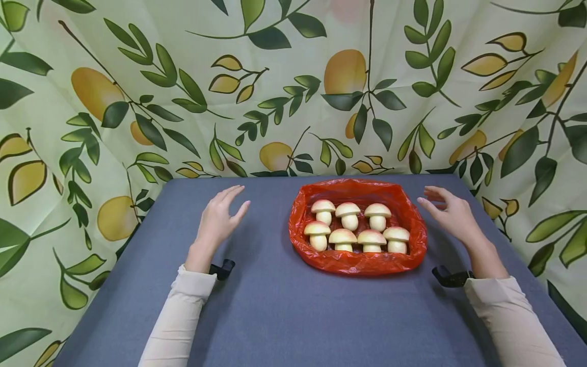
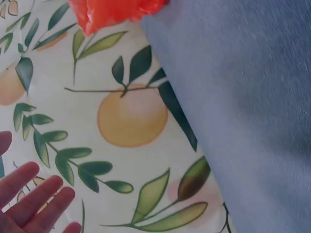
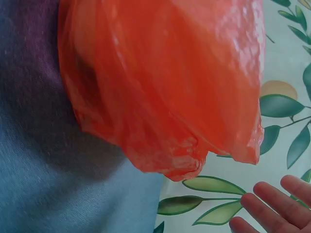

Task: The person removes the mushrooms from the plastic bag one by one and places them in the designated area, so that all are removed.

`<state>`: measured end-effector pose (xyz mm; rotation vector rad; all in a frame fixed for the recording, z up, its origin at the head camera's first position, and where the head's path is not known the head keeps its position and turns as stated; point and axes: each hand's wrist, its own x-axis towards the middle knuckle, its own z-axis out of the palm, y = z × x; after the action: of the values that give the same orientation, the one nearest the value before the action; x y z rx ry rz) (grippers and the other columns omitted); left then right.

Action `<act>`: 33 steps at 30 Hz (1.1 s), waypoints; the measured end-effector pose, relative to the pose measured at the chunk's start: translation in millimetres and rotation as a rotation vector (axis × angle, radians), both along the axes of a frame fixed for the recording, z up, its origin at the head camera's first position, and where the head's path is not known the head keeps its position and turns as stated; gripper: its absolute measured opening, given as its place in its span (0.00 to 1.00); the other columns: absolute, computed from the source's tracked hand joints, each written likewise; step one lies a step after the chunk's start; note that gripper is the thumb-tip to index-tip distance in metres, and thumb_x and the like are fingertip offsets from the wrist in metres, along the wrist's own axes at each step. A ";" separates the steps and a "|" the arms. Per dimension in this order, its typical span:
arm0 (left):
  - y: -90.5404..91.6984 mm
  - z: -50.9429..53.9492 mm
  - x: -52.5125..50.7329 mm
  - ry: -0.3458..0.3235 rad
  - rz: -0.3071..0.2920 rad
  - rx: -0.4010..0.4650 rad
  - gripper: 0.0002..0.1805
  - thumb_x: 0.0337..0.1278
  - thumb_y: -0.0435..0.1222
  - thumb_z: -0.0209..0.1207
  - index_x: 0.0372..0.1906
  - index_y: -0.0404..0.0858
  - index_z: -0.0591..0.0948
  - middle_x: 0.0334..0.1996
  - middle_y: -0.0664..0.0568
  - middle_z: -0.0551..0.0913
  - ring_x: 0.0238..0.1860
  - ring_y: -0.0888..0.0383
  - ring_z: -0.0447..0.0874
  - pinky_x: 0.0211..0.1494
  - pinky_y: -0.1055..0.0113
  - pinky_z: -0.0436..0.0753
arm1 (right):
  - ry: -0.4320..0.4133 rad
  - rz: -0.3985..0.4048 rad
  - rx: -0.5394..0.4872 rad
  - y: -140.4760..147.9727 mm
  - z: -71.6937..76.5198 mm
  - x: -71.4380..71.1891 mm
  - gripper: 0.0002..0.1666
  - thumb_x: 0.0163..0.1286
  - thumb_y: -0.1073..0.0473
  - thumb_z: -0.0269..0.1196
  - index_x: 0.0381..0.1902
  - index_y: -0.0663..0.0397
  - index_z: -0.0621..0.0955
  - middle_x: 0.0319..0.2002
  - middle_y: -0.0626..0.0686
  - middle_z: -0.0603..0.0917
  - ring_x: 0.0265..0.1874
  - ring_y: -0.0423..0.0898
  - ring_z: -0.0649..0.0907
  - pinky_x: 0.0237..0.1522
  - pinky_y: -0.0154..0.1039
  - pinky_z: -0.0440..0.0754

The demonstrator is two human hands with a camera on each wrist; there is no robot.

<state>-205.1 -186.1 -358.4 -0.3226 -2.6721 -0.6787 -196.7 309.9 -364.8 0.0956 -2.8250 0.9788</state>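
A red plastic bag (image 1: 357, 266) lies open on the table, its rim spread wide. Inside it stand several toy-like mushrooms (image 1: 347, 210) in two rows, with pale stems and cream caps tinged pink. My left hand (image 1: 219, 216) hovers well to the left of the bag, fingers extended and holding nothing. Just off the bag's right side is my right hand (image 1: 451, 211), its fingers loosely bent with nothing in them. The right wrist view shows the bag's red side (image 3: 160, 87) close up, apart from the fingertips (image 3: 255, 200). Loose fingers (image 2: 41, 206) show in the left wrist view.
A blue-grey cloth covers the table (image 1: 275, 311). Behind and at both sides hangs a pale curtain (image 1: 284, 102) printed with leaves and yellow fruit. A black strap mount (image 1: 223, 269) sits on the left wrist, another mount (image 1: 451, 278) on the right.
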 end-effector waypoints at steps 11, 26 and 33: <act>17.0 -13.8 4.8 -0.039 -0.146 0.127 0.22 0.64 0.42 0.58 0.61 0.39 0.77 0.61 0.43 0.79 0.64 0.46 0.75 0.68 0.48 0.73 | -0.016 -0.009 -0.088 0.1 -16.6 13.8 0.36 0.73 0.45 0.54 0.66 0.67 0.67 0.60 0.72 0.76 0.46 0.39 0.82 0.36 0.14 0.72; 45.2 -32.6 10.2 -0.091 -0.304 0.206 0.19 0.61 0.37 0.61 0.56 0.35 0.80 0.53 0.42 0.84 0.55 0.47 0.82 0.62 0.50 0.79 | -0.048 -0.014 -0.166 -5.0 -37.6 25.8 0.36 0.67 0.49 0.62 0.64 0.68 0.70 0.58 0.74 0.76 0.35 0.09 0.67 0.35 0.10 0.69; 59.7 -38.3 11.0 -0.120 -0.375 0.230 0.19 0.61 0.36 0.61 0.55 0.33 0.80 0.52 0.41 0.85 0.54 0.48 0.83 0.61 0.51 0.79 | -0.035 -0.063 -0.172 -7.5 -42.7 29.0 0.35 0.64 0.50 0.66 0.60 0.70 0.73 0.53 0.70 0.81 0.33 0.09 0.68 0.33 0.10 0.71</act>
<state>-194.2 -126.4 -396.7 -0.7504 -2.6307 -1.1381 -167.7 302.4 -407.5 -0.0306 -2.7415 1.2140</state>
